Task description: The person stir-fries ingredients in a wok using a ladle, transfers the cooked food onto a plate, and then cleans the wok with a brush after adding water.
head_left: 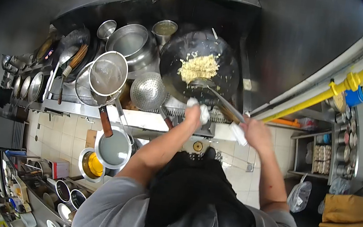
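A dark wok (175, 73) sits on the range, with crumbly yellow and white food (199, 66), like egg fried rice, heaped in its middle. My left hand (193, 115) is closed around a bunched white cloth (203, 113) at the wok's near edge; whether it grips a wok handle beneath the cloth is hidden. My right hand (256, 134) is closed on the long handle of a metal ladle (225, 103), whose bowl rests against the near side of the food. A white wrap or handle end (238, 134) sticks out below my right hand.
Left of the wok are a perforated skimmer (149, 90), a fine strainer (108, 73), and a large steel pot (129, 41). Pots of cloudy liquid (113, 147) and yellow liquid (93, 165) stand nearer me. A yellow pipe (318, 96) runs along the right wall.
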### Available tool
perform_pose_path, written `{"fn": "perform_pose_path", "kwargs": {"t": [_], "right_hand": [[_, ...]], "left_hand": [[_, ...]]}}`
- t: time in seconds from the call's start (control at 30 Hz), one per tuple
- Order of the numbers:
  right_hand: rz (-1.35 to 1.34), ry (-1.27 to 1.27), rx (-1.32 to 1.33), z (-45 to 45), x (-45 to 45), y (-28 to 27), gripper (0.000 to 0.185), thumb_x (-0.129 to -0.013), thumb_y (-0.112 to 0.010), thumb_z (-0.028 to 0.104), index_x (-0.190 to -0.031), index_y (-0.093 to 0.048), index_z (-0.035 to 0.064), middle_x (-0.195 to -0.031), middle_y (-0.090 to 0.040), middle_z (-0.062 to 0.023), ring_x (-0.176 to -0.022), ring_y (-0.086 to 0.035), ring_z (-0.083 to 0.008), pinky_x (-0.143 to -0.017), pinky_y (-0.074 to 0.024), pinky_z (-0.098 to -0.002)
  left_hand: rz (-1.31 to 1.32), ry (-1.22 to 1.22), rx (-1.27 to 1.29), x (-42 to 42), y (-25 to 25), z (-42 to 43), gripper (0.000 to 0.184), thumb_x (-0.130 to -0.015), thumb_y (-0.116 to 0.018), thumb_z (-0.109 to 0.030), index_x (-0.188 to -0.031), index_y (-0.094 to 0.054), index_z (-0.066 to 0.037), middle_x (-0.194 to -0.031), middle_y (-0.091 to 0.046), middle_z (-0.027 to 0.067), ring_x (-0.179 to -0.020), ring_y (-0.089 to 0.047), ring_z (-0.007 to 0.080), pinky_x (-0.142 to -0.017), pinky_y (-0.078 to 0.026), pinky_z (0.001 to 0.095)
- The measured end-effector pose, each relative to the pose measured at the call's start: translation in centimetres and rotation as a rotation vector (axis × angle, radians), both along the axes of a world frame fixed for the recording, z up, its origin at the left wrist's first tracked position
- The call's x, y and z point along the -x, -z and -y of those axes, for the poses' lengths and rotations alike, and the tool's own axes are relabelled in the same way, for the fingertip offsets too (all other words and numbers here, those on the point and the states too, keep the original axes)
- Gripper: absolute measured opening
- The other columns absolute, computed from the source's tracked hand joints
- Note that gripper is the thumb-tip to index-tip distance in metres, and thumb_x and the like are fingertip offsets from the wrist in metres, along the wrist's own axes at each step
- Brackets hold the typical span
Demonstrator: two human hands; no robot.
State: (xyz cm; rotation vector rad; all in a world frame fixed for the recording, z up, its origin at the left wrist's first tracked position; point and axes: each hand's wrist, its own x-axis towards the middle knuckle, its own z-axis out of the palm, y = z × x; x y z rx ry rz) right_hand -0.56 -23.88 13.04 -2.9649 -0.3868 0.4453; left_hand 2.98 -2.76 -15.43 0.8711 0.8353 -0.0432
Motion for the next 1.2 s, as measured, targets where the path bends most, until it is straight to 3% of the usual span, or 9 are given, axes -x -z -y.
{"fn": "perform_pose_path", "kwargs": {"t": [0.13, 0.17, 0.47, 0.6, 0.73, 0.93, 1.0, 1.07, 1.2], "right_hand": [[-0.026, -0.147, 0.107, -0.3, 0.6, -3.7, 0.031, -0.095, -0.054, 0.028, -0.115, -0.064, 0.0069, -0.095, -0.069, -0.0209, -0.093, -0.066, -0.0381, -0.083, -0.0516, -0.049], [-0.01, -0.167, 0.123, -1.0, -0.3, -3.1, 0.028, -0.096, -0.054, 0.028, -0.11, -0.065, 0.0063, -0.094, -0.069, -0.021, -0.094, -0.066, -0.0382, -0.084, -0.0514, -0.0493], [0.245, 0.127, -0.598, 0.0, 1.5, 9.3, 0.039, -0.087, -0.067, 0.022, -0.123, -0.062, 0.0082, -0.096, -0.067, -0.0256, -0.094, -0.063, -0.0448, -0.081, -0.0514, -0.0498], [-0.209, 0.435, -0.816, 3.1, 6.7, 5.5, 0.032, -0.092, -0.061, 0.013, -0.122, -0.062, 0.0039, -0.066, -0.06, -0.0126, -0.056, -0.059, -0.0212, -0.055, -0.0471, -0.0359], [-0.268, 0.426, -0.934, 3.1, 8.2, 3.4, 0.031, -0.093, -0.058, 0.01, -0.122, -0.06, 0.0011, -0.059, -0.049, -0.0053, -0.05, -0.045, -0.0113, -0.048, -0.0394, -0.0307], [0.274, 0.258, -0.727, 2.3, 7.9, 3.2, 0.032, -0.092, -0.056, 0.012, -0.121, -0.057, -0.0027, -0.077, -0.063, -0.0277, -0.073, -0.066, -0.0423, -0.065, -0.0505, -0.0462], [0.364, 0.262, -0.717, 1.1, 6.8, 5.9, 0.032, -0.093, -0.055, 0.013, -0.123, -0.056, 0.002, -0.085, -0.063, -0.0318, -0.081, -0.064, -0.0476, -0.067, -0.0504, -0.0494], [0.207, 0.288, -0.764, -1.6, 5.6, 7.8, 0.027, -0.096, -0.054, 0.015, -0.121, -0.055, 0.0061, -0.074, -0.064, -0.0233, -0.061, -0.064, -0.0389, -0.054, -0.0499, -0.0447], [-0.755, 0.651, -1.561, -4.5, 5.0, 5.4, 0.023, -0.101, -0.052, 0.022, -0.119, -0.051, 0.0087, -0.069, -0.046, 0.0003, -0.044, -0.038, -0.0059, -0.037, -0.0341, -0.0219]], "left_hand": [[0.079, -0.015, 0.071, 2.3, -8.5, 0.0, 0.03, -0.087, -0.041, 0.002, -0.11, -0.062, 0.001, -0.096, -0.067, 0.0127, -0.073, -0.067, 0.0206, -0.062, -0.055, 0.0392], [0.081, -0.035, 0.141, 1.5, -7.6, -0.1, 0.013, -0.094, -0.045, -0.004, -0.092, -0.058, -0.006, -0.074, -0.062, 0.0091, -0.056, -0.06, 0.0207, -0.051, -0.051, 0.0339], [0.261, -0.149, 0.039, 7.8, -4.3, 0.3, 0.034, -0.087, -0.044, 0.004, -0.119, -0.056, 0.003, -0.107, -0.063, 0.0109, -0.092, -0.066, 0.0243, -0.072, -0.057, 0.0393], [0.061, -0.065, 0.143, 0.6, -3.7, -1.8, 0.024, -0.087, -0.047, -0.002, -0.107, -0.058, 0.005, -0.097, -0.064, 0.0146, -0.076, -0.067, 0.0252, -0.059, -0.056, 0.0428], [0.018, -0.105, 0.245, -3.1, -10.3, -1.5, 0.016, -0.093, -0.041, -0.008, -0.095, -0.057, -0.006, -0.081, -0.063, 0.009, -0.062, -0.065, 0.0248, -0.051, -0.056, 0.0437], [0.207, -0.017, 0.319, 1.8, -16.5, -1.7, 0.017, -0.098, -0.041, -0.017, -0.1, -0.057, -0.01, -0.08, -0.064, 0.0035, -0.062, -0.063, 0.0208, -0.055, -0.054, 0.0381], [0.271, -0.128, -0.068, 6.3, -16.5, 1.9, 0.018, -0.092, -0.049, -0.011, -0.108, -0.055, -0.005, -0.094, -0.064, 0.0067, -0.075, -0.064, 0.0213, -0.068, -0.055, 0.0382], [0.389, -0.258, -0.584, 7.4, -8.5, 4.2, 0.028, -0.084, -0.054, -0.004, -0.112, -0.053, 0.0, -0.103, -0.062, 0.0097, -0.085, -0.063, 0.0218, -0.077, -0.052, 0.0363], [0.384, -0.365, -0.601, 7.7, -10.3, 5.2, 0.027, -0.079, -0.058, 0.0, -0.106, -0.053, 0.002, -0.095, -0.063, 0.0093, -0.078, -0.061, 0.0213, -0.076, -0.05, 0.0337]]}}
